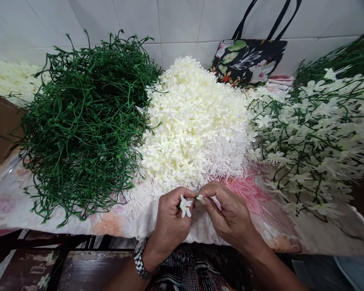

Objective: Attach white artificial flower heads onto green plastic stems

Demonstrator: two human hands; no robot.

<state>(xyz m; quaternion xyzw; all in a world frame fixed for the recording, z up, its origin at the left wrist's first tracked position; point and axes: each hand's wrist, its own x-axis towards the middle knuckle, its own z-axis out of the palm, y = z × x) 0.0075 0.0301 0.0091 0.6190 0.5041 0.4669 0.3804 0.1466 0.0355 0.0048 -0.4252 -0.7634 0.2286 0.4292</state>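
My left hand [170, 220] is closed in a pinch around a green stem tip carrying a small white artificial flower [185, 206]. My right hand [227, 214] is closed too, its fingertips pinching a tiny white flower piece [199, 197] right beside the left hand's thumb. Both hands meet at the near edge of the table, just in front of a big heap of loose white flower heads [194, 121]. A metal watch [140, 258] sits on my left wrist.
A tangled pile of bare green plastic stems [85, 121] lies to the left. Finished stems with white flowers [318, 137] lie to the right. A floral cloth [255, 194] covers the table. A black floral tote bag [248, 60] leans against the tiled wall.
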